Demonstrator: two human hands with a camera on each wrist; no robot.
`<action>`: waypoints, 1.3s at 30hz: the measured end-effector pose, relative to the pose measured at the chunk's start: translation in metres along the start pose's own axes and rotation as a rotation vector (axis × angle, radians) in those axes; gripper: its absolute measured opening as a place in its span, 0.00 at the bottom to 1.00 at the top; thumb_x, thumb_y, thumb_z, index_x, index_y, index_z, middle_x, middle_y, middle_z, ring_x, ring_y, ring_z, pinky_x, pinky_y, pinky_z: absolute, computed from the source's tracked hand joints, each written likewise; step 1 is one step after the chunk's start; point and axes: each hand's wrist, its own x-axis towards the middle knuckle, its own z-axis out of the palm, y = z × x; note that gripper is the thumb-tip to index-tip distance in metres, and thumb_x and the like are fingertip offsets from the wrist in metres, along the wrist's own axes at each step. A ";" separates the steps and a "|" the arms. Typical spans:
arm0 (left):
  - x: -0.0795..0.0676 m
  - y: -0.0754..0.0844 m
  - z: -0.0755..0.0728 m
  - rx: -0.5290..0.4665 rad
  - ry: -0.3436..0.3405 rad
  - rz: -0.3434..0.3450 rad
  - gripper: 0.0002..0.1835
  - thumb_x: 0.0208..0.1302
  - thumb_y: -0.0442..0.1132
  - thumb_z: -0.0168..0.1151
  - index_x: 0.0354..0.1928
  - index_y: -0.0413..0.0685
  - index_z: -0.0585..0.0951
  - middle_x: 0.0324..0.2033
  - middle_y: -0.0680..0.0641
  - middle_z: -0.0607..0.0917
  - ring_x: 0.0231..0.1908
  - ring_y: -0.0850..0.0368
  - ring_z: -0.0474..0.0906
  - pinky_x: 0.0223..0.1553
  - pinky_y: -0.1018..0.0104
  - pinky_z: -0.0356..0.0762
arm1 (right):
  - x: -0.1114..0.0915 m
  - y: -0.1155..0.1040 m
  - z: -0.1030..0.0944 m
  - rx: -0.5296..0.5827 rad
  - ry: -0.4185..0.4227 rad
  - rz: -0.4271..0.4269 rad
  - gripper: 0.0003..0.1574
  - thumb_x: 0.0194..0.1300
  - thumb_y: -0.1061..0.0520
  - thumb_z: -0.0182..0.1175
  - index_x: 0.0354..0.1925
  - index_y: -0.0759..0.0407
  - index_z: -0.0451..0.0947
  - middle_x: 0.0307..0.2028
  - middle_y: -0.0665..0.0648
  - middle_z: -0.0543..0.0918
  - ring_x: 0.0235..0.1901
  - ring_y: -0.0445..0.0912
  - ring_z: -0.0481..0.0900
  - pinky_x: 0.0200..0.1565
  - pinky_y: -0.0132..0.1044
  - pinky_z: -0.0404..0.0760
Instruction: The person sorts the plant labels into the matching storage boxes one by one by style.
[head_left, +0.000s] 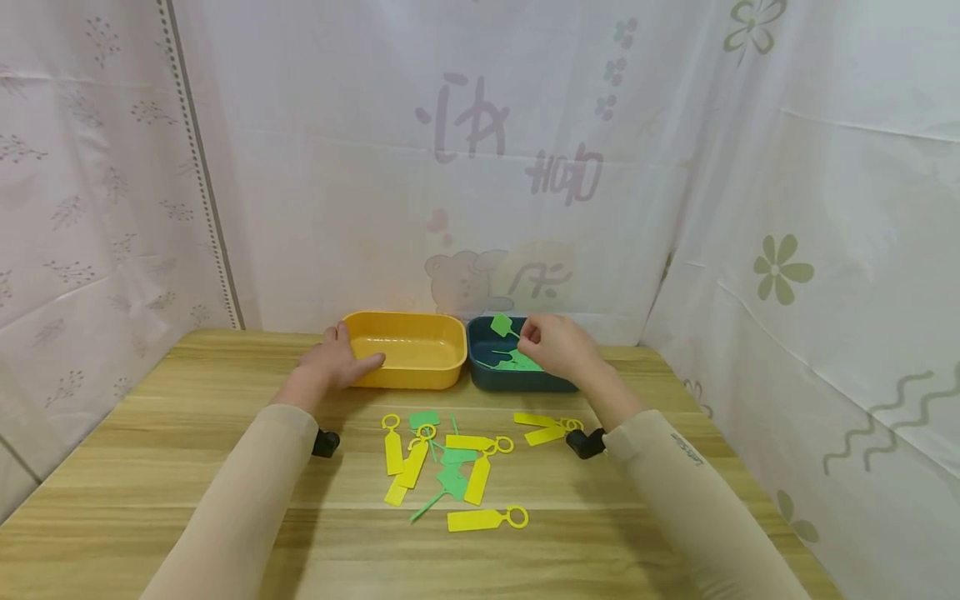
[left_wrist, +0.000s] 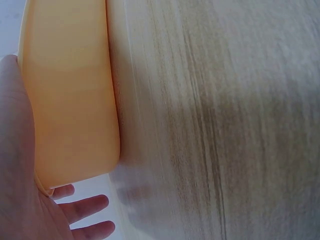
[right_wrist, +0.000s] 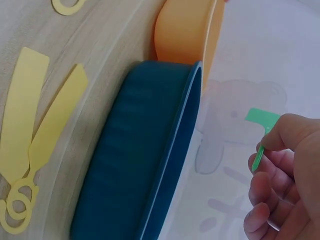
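My right hand (head_left: 558, 343) pinches the thin stem of a green plant label (right_wrist: 262, 118) between thumb and forefinger, above the dark blue bin (head_left: 517, 382). Its flat head (head_left: 501, 324) points up and to the left in the head view. Several green labels (head_left: 517, 362) lie inside that bin. My left hand (head_left: 335, 358) rests at the left end of the orange bin (head_left: 408, 379). In the left wrist view, its thumb lies along the rim and its fingers (left_wrist: 87, 207) stretch past the bin's corner.
In front of the bins, yellow ring-ended tags (head_left: 474, 521) and green labels (head_left: 452, 481) lie in a loose pile on the wooden table (head_left: 337, 550). Two yellow tags (head_left: 543, 435) lie nearer the right wrist. A printed curtain (head_left: 337, 208) hangs behind the bins.
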 end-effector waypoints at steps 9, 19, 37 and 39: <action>0.000 0.000 0.000 -0.004 0.000 0.003 0.68 0.74 0.79 0.44 0.85 0.23 0.36 0.85 0.22 0.44 0.76 0.16 0.63 0.76 0.24 0.64 | 0.009 0.011 0.009 -0.012 0.004 0.052 0.10 0.79 0.50 0.60 0.49 0.54 0.83 0.40 0.55 0.88 0.35 0.51 0.82 0.43 0.46 0.84; 0.001 0.001 0.000 -0.010 -0.003 -0.002 0.69 0.73 0.80 0.44 0.85 0.24 0.37 0.85 0.23 0.44 0.76 0.16 0.65 0.75 0.24 0.65 | 0.014 0.021 0.018 -0.011 0.025 0.101 0.18 0.83 0.46 0.61 0.58 0.55 0.84 0.50 0.59 0.90 0.45 0.54 0.86 0.51 0.52 0.87; -0.003 0.002 -0.002 -0.019 0.012 -0.004 0.67 0.74 0.78 0.46 0.85 0.25 0.37 0.85 0.23 0.45 0.76 0.16 0.65 0.76 0.23 0.64 | 0.000 -0.009 0.027 -0.012 -0.031 0.054 0.17 0.80 0.44 0.64 0.57 0.50 0.87 0.51 0.53 0.89 0.47 0.51 0.87 0.51 0.51 0.88; -0.003 0.002 -0.002 -0.014 0.011 -0.003 0.67 0.74 0.78 0.45 0.85 0.24 0.37 0.85 0.22 0.45 0.76 0.16 0.65 0.75 0.23 0.64 | -0.003 -0.014 0.031 -0.015 -0.031 0.038 0.15 0.80 0.44 0.64 0.56 0.49 0.87 0.50 0.52 0.89 0.46 0.50 0.86 0.51 0.50 0.88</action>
